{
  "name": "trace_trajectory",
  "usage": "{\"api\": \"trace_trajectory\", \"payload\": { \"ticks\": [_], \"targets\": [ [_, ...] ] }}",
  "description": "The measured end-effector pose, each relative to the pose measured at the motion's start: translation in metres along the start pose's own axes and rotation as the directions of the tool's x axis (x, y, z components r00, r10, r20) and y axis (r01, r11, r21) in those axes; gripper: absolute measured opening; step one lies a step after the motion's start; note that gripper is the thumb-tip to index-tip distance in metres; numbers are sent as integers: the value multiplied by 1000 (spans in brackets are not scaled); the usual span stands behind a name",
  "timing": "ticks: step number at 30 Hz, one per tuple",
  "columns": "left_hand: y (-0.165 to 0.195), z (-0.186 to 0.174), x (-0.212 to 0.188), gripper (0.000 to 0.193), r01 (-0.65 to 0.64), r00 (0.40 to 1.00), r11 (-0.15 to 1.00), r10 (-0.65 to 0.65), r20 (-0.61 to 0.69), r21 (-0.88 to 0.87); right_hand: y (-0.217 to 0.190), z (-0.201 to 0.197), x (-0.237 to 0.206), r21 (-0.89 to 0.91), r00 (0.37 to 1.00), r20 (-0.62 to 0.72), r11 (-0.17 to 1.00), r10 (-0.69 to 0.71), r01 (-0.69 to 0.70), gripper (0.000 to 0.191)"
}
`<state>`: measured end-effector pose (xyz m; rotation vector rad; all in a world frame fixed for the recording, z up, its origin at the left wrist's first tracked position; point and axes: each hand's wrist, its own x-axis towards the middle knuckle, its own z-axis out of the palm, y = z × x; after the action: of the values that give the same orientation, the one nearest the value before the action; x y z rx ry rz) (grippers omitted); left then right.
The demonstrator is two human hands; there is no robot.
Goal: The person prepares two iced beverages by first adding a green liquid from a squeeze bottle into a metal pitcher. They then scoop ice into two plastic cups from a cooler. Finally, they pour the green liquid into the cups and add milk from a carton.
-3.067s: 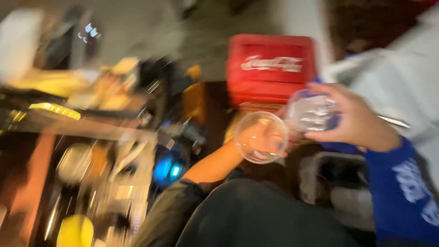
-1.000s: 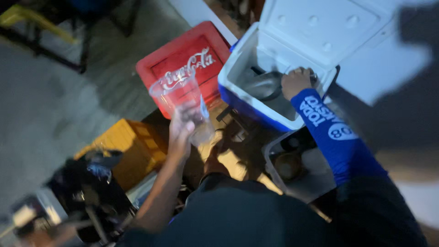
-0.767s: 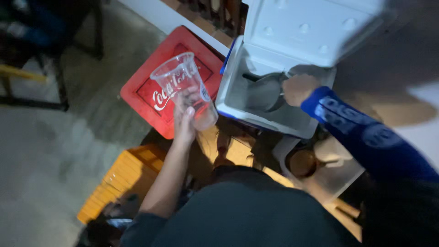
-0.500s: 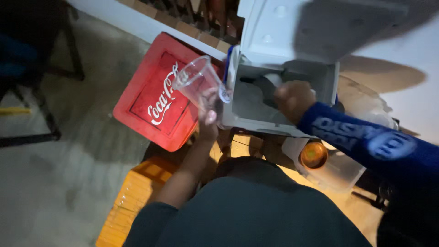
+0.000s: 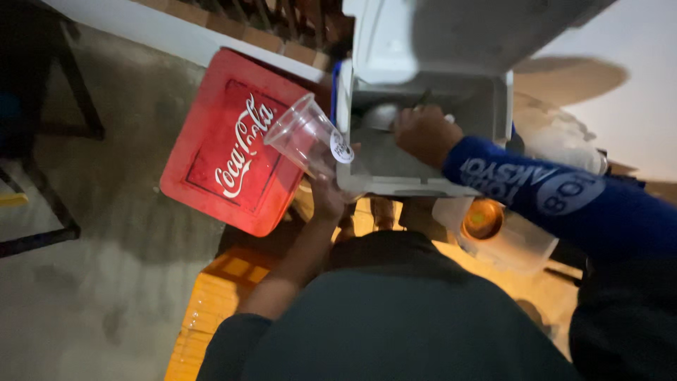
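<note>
Left hand (image 5: 330, 196): fingers clenched around the base of a clear plastic cup (image 5: 305, 134), tilted with its mouth away from the fingers, just beside the open white cooler (image 5: 423, 185). Right hand (image 5: 423, 134): inside the cooler, fingers grasping a metal scoop (image 5: 381, 116). A red cooler (image 5: 236, 141) lies beyond the cup.

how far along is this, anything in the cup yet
Done: the white cooler stands open, lid up. In hand: the left hand holds a clear plastic cup tilted beside the cooler, and it looks empty; the right hand is inside on a metal scoop. Left: nothing has reached the cup.
</note>
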<state>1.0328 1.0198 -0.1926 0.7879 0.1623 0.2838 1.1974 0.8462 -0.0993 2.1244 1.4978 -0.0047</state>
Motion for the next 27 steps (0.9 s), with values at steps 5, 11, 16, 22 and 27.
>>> {"api": "trace_trajectory", "payload": {
  "ticks": [5, 11, 16, 22, 27],
  "targets": [
    [-4, 10, 5, 91, -60, 998, 995, 61, 10, -77, 26, 14, -34, 363, 997, -72, 930, -34, 58, 31],
    [-2, 22, 11, 88, -98, 995, 995, 98, -31, -14, 47, 35, -21, 605, 909, 403, 775, -102, -182, 32],
    [-3, 20, 12, 91, -2, 998, 975, 17, 63, -223, 59, 43, 14, 695, 890, 431, 683, -148, -223, 39],
    [5, 7, 19, 106, -28, 999, 998, 26, -24, -60, 43, 41, 15, 394, 897, 434, 878, 85, -273, 24],
    [13, -5, 24, 106, -42, 999, 992, 42, 1, -122, 51, 35, 15, 280, 955, 297, 953, 28, -115, 19]
  ]
}}
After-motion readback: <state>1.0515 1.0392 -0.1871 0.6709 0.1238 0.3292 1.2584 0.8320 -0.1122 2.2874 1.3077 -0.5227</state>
